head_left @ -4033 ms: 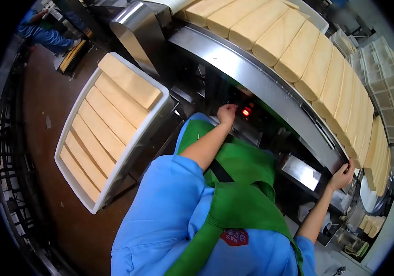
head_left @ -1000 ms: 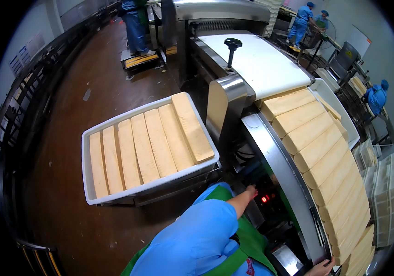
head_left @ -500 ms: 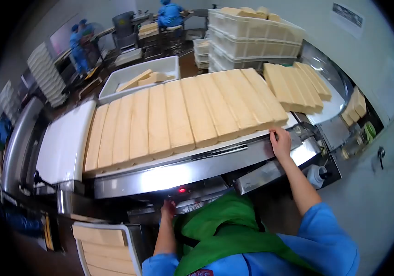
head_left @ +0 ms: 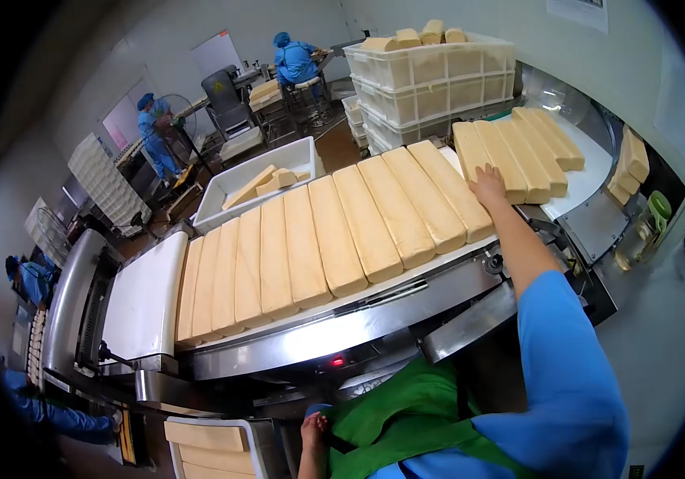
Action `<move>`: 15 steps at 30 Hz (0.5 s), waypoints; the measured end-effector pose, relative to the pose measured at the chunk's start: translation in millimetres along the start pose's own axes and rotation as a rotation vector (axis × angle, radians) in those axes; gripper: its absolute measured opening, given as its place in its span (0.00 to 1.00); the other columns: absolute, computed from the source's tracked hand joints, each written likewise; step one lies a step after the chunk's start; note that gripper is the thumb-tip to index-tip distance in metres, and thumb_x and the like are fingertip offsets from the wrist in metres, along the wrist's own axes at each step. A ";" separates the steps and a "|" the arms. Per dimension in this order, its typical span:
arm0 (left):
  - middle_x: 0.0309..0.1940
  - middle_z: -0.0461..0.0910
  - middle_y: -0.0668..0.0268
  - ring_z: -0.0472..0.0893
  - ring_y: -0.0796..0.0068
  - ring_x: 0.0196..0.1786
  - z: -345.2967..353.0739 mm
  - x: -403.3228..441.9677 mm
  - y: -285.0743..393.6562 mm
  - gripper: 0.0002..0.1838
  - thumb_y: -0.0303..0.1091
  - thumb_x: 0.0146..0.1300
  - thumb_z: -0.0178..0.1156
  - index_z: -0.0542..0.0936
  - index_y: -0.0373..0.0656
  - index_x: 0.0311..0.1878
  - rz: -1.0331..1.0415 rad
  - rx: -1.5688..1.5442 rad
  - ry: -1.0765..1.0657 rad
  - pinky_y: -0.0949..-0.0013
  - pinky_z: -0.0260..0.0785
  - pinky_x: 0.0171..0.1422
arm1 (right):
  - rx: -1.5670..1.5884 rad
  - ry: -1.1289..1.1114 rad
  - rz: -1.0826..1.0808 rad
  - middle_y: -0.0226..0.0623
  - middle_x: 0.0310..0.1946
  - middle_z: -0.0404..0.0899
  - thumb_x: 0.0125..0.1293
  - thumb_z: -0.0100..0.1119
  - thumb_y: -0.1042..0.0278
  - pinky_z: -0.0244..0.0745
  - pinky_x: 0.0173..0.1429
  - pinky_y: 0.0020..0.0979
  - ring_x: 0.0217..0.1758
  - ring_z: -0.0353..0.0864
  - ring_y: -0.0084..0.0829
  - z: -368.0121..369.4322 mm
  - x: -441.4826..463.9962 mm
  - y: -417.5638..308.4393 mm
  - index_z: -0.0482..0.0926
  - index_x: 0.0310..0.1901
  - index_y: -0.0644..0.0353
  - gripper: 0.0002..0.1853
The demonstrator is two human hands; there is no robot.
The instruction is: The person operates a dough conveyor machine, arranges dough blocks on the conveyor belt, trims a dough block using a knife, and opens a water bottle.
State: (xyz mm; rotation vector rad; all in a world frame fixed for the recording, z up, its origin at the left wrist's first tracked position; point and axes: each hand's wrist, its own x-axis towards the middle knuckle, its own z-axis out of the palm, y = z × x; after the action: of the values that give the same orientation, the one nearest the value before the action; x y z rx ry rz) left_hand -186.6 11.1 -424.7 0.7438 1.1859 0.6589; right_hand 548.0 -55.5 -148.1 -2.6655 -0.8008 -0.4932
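Note:
A row of long, pale-yellow, dough-like blocks (head_left: 310, 239) lies side by side on the white conveyor belt (head_left: 138, 291). My right hand (head_left: 488, 188) reaches over the right end of this row, its fingers spread against the near left side of a second group of blocks (head_left: 510, 156). It grasps no block. My left hand (head_left: 313, 429) hangs low by the green apron (head_left: 394, 423), fingers curled in, with nothing visible in them. A white crate (head_left: 258, 447) of similar blocks stands below and left of it.
Behind the belt sits a white tub (head_left: 310, 152) with loose pieces. Stacked white crates (head_left: 438, 72) rise at the back right. A metal rail (head_left: 294, 343) edges the belt's near side. Co-workers in blue (head_left: 296, 60) are farther back and at left.
My right hand has moved from the belt's near edge up and forward to the second group of blocks. My left hand has dropped from beneath the rail toward the apron. The view has shifted.

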 end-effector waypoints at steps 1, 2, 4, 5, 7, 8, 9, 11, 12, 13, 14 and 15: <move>0.30 0.80 0.63 0.80 0.74 0.33 1.3 3.5 -1.4 0.10 0.36 0.70 0.54 0.77 0.39 0.43 0.000 0.008 0.007 0.74 0.76 0.38 | 0.006 -0.007 0.003 0.49 0.62 0.67 0.57 0.62 0.57 0.63 0.67 0.41 0.67 0.62 0.50 2.0 -0.2 3.2 0.73 0.59 0.58 0.28; 0.31 0.80 0.62 0.80 0.74 0.33 3.4 2.2 -0.9 0.10 0.36 0.70 0.53 0.77 0.39 0.44 -0.023 -0.037 -0.023 0.74 0.76 0.38 | -0.018 -0.026 -0.013 0.47 0.63 0.67 0.58 0.60 0.55 0.61 0.69 0.40 0.66 0.63 0.48 -0.5 -2.6 6.4 0.73 0.60 0.55 0.28; 0.33 0.80 0.61 0.81 0.72 0.33 15.0 -5.1 7.4 0.10 0.34 0.71 0.52 0.77 0.38 0.45 -0.075 -0.113 -0.041 0.74 0.76 0.39 | -0.034 -0.041 -0.032 0.45 0.64 0.67 0.59 0.59 0.53 0.59 0.70 0.39 0.66 0.64 0.46 -16.9 -5.4 10.5 0.73 0.60 0.52 0.28; 0.33 0.80 0.61 0.81 0.72 0.33 21.3 -12.9 13.2 0.10 0.34 0.71 0.52 0.77 0.38 0.45 -0.075 -0.108 -0.035 0.74 0.76 0.39 | -0.010 -0.103 -0.046 0.46 0.64 0.66 0.58 0.60 0.54 0.59 0.70 0.39 0.66 0.64 0.46 -30.2 -11.5 14.8 0.72 0.61 0.52 0.28; 0.33 0.81 0.59 0.81 0.71 0.34 27.8 -27.8 23.9 0.10 0.34 0.71 0.52 0.77 0.38 0.45 -0.062 -0.059 -0.111 0.73 0.76 0.41 | 0.018 -0.170 -0.062 0.47 0.64 0.66 0.56 0.61 0.56 0.59 0.71 0.39 0.67 0.63 0.46 -33.2 -25.2 27.7 0.72 0.61 0.52 0.29; 0.33 0.81 0.59 0.81 0.71 0.34 25.1 -33.2 24.7 0.10 0.34 0.71 0.52 0.77 0.38 0.45 -0.063 -0.062 -0.108 0.73 0.76 0.41 | 0.038 -0.083 -0.138 0.47 0.63 0.67 0.55 0.62 0.57 0.60 0.69 0.39 0.66 0.64 0.46 -30.6 -32.9 46.3 0.72 0.60 0.53 0.29; 0.33 0.81 0.60 0.81 0.71 0.34 19.7 -40.3 22.6 0.10 0.34 0.70 0.53 0.77 0.37 0.46 -0.069 -0.061 -0.063 0.73 0.76 0.41 | 0.057 0.000 -0.216 0.47 0.61 0.68 0.53 0.62 0.58 0.62 0.68 0.40 0.65 0.65 0.46 -27.8 -38.8 62.3 0.73 0.60 0.53 0.30; 0.33 0.81 0.60 0.80 0.72 0.34 14.4 -54.6 20.1 0.10 0.33 0.70 0.53 0.76 0.37 0.46 -0.085 -0.061 -0.017 0.73 0.76 0.42 | 0.098 0.015 -0.243 0.47 0.59 0.69 0.52 0.62 0.57 0.63 0.66 0.41 0.64 0.66 0.46 -33.0 -47.5 86.4 0.72 0.60 0.53 0.30; 0.33 0.81 0.60 0.80 0.72 0.34 10.5 -63.1 21.3 0.10 0.33 0.70 0.54 0.76 0.37 0.46 -0.084 -0.066 0.017 0.74 0.75 0.42 | 0.145 0.033 -0.262 0.47 0.57 0.70 0.52 0.62 0.56 0.65 0.64 0.42 0.62 0.67 0.46 -39.3 -57.1 89.3 0.72 0.60 0.52 0.31; 0.33 0.81 0.60 0.80 0.73 0.33 9.5 -66.6 22.7 0.09 0.33 0.69 0.54 0.77 0.38 0.46 -0.077 -0.073 0.046 0.74 0.75 0.42 | 0.140 0.032 -0.261 0.47 0.57 0.70 0.52 0.62 0.56 0.65 0.64 0.42 0.62 0.67 0.46 -43.3 -65.3 87.7 0.72 0.60 0.52 0.31; 0.33 0.81 0.60 0.80 0.73 0.33 8.6 -67.1 22.7 0.09 0.33 0.69 0.54 0.77 0.38 0.46 -0.078 -0.077 0.040 0.74 0.75 0.42 | 0.022 0.009 -0.220 0.47 0.56 0.71 0.50 0.63 0.55 0.65 0.62 0.44 0.60 0.68 0.46 -52.2 -74.9 76.8 0.71 0.60 0.52 0.33; 0.33 0.80 0.62 0.79 0.73 0.36 7.7 -67.9 21.0 0.10 0.33 0.69 0.54 0.76 0.38 0.47 -0.049 -0.054 0.005 0.74 0.74 0.43 | -0.096 -0.013 -0.181 0.47 0.54 0.71 0.49 0.65 0.53 0.66 0.60 0.45 0.59 0.69 0.47 -59.1 -82.5 65.2 0.71 0.61 0.52 0.35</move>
State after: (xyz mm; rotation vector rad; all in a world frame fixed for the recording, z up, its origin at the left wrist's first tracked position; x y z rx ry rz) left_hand -197.4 -30.9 -367.9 0.6657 1.1833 0.6497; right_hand 507.0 -168.8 -141.9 -2.6993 -1.0537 -0.5725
